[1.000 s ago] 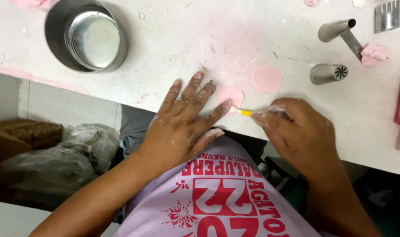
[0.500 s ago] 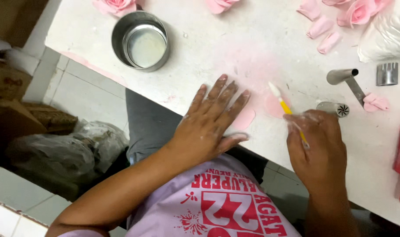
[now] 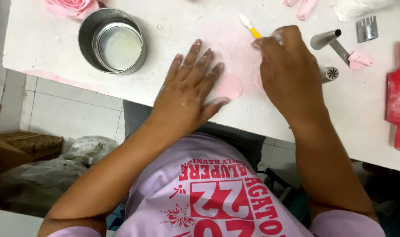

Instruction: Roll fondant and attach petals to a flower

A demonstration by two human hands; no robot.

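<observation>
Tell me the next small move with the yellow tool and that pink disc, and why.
Probably bring the yellow-handled modelling tool down onto the pink fondant disc. The right hand grips the tool with its white tip raised, pointing away over the table, off the disc. The left hand lies flat with its fingertips at the disc's edge, so it looks steadied for working.

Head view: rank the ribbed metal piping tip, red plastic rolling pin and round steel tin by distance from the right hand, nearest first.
1. Ribbed metal piping tip: just beside the right hand, on its outer side.
2. Red plastic rolling pin: farther out on that same side, near the table's edge.
3. Round steel tin: opposite side, beyond the left hand.
</observation>
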